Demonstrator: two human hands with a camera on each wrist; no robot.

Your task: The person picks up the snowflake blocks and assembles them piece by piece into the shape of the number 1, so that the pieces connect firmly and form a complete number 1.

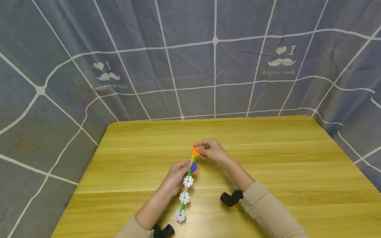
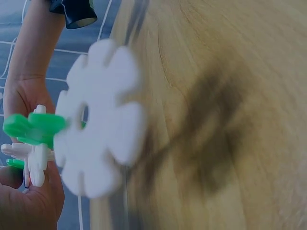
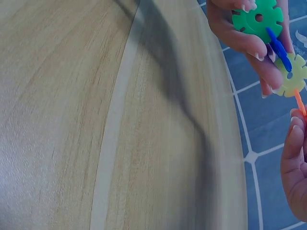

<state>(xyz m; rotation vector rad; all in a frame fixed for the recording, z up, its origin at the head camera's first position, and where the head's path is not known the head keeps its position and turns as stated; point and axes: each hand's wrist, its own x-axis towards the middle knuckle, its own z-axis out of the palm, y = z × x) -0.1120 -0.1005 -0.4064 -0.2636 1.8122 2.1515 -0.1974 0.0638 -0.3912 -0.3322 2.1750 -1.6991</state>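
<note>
A chain of notched plastic snowflake discs hangs between my hands above the table. At its top, my right hand (image 1: 212, 150) pinches an orange disc (image 1: 195, 151), which slots into a yellow disc (image 3: 290, 76). My left hand (image 1: 177, 175) grips the chain around a blue disc (image 1: 193, 166) and a green disc (image 3: 259, 20). Below the left hand, white discs (image 1: 184, 198) alternate with others set edge-on, one of them green (image 2: 41, 127). A white disc (image 2: 98, 120) forms the lower end, large and close in the left wrist view.
The wood-grain table (image 1: 282, 158) lies under both hands, with the chain's shadow on it. A grey curtain with white lines (image 1: 190, 66) stands behind and around the table. Black camera mounts (image 1: 232, 198) are strapped at both wrists, near the beige sleeves (image 1: 268, 208).
</note>
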